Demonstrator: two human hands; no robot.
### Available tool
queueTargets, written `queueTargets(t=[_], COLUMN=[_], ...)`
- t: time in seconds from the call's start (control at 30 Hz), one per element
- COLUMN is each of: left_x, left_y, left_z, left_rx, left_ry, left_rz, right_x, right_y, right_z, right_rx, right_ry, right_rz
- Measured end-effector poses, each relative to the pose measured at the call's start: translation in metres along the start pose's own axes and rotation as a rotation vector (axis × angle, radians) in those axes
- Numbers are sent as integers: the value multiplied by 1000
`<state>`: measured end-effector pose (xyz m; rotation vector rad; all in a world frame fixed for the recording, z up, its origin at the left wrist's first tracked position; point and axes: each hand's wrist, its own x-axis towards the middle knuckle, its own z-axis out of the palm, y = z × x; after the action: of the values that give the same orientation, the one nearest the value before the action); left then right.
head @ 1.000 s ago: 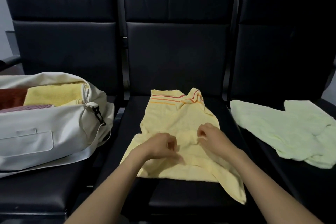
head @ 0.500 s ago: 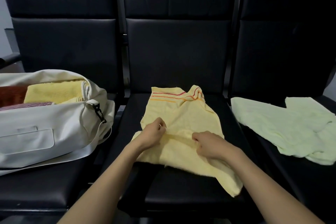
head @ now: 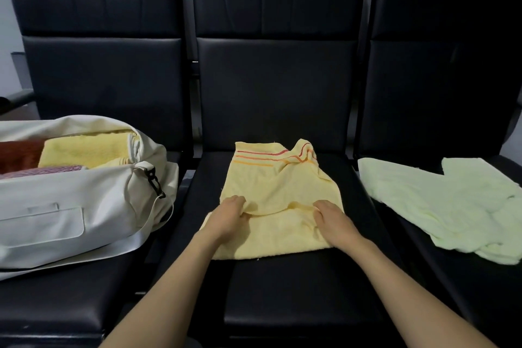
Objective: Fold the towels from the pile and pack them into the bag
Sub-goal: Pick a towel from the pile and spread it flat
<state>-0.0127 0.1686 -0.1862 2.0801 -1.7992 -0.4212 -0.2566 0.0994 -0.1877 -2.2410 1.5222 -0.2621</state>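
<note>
Together, left hand (head: 230,216) and right hand (head: 332,217) pinch the yellow towel (head: 279,183)

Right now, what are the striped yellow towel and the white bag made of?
The striped yellow towel looks like terry cloth, probably cotton: matte, fuzzy, crumpling loosely. The white bag seems smooth leather-like or coated fabric: faint sheen, stiff folds.

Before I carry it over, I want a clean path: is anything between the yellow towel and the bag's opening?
Nothing visible: only bare black seat lies between the yellow towel and the open bag to its left.
</note>
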Motion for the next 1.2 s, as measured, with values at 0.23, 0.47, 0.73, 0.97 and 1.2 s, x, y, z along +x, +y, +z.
queueTargets(t=[0.23,0.47,0.73,0.97,1.2], left_x=[-2,-5,5,5,-8], left_y=[-4,0,-23,-7,-21], left_z=[-19,-58,-9,-22,-56], left_rx=[208,-287,-42,188,-247], left_ry=[-316,-47,78,-139,-40], left_rz=[-260,-239,-127,-229,-258], right_x=[-5,-4,10,10,0], right_y=[4,-2,9,6,12], right_z=[-26,-62,-2,-22,-47], right_rx=[-31,137,80,-75,83], right_ry=[-330,-79,82,-109,-146], right_rz=[56,-8,-33,75,84])
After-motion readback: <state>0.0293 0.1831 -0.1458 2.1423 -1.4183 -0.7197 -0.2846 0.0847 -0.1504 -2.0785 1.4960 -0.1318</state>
